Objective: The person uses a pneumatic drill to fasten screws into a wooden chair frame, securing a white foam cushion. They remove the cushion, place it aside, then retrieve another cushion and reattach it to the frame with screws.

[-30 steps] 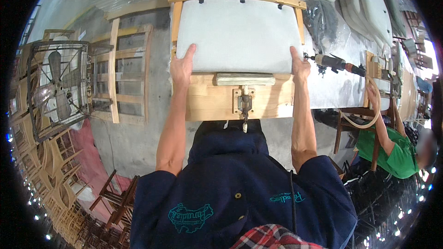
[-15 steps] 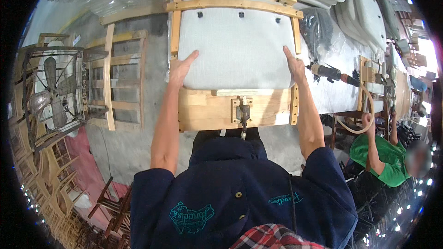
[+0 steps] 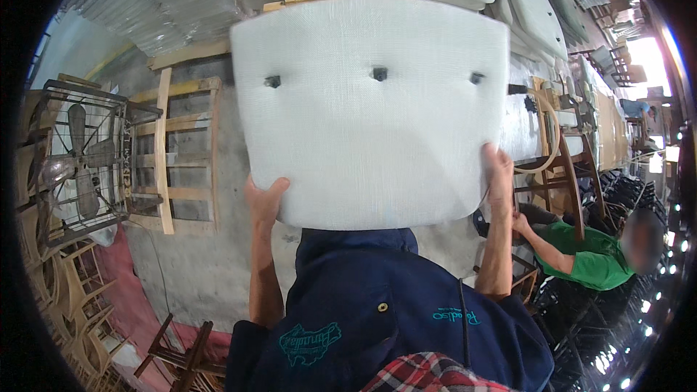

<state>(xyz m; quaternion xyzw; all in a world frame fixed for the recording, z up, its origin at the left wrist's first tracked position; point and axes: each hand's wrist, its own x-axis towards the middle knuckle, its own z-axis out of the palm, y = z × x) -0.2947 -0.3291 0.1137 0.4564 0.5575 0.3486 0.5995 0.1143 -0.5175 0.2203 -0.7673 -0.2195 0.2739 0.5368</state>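
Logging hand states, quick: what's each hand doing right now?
Left hand: closed, holding the cushion by its left edge.
Right hand: closed, holding the cushion by its right edge.

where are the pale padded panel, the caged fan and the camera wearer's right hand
Pale padded panel [image 3: 374, 127]: head view, middle of the face turned to the camera.
Caged fan [image 3: 80, 161]: head view, the hub where its blades meet.
Right hand [image 3: 499, 176]: head view, middle of the hand.

Gry flr [image 3: 200, 268], wd pallet [image 3: 163, 152] on it
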